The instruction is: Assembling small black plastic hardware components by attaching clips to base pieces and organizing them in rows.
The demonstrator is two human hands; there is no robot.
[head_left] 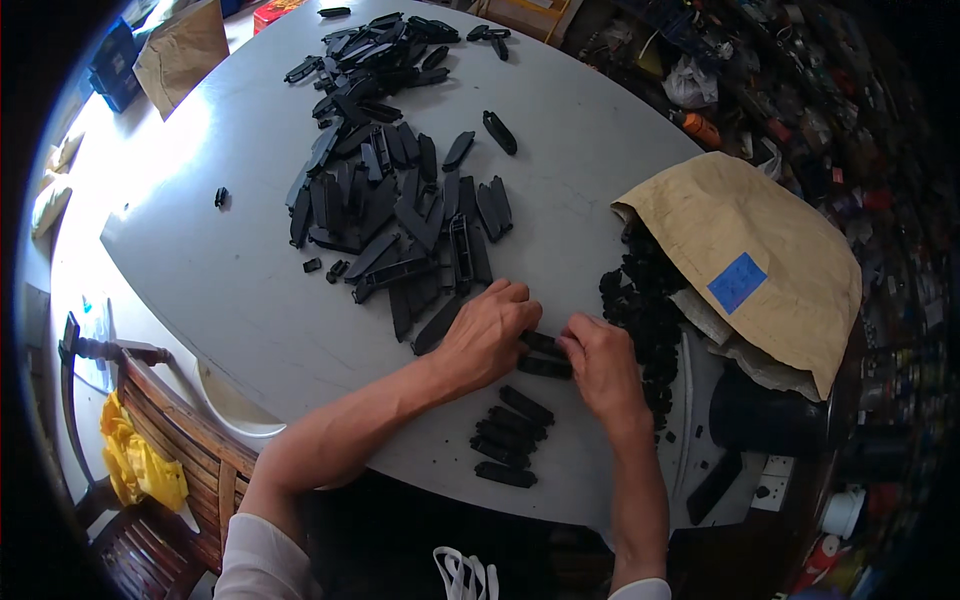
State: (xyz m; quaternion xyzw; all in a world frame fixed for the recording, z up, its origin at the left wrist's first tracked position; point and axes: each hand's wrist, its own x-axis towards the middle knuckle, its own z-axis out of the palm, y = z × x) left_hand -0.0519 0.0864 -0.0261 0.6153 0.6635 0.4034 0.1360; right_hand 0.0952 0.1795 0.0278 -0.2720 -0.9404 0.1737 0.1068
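Observation:
My left hand point(490, 335) is closed, its fingers curled over the left end of a long black plastic part point(543, 344). From the other side my right hand point(600, 362) pinches the right end of the same part. A second black part point(545, 368) lies just below it, close to my right fingers; whether I touch it, I cannot tell. Nearer to me, several similar narrow parts point(508, 430) lie side by side in a short stack. Beyond my left hand spreads a big loose pile of long black plastic parts point(375, 200).
On the right, a brown paper sack point(770, 240) lies tipped with small black pieces point(655, 340) spilling from its mouth. A wooden chair point(190, 450) with a yellow plastic bag point(140, 455) stands at the left. A power socket point(772, 482) sits by the table's right edge.

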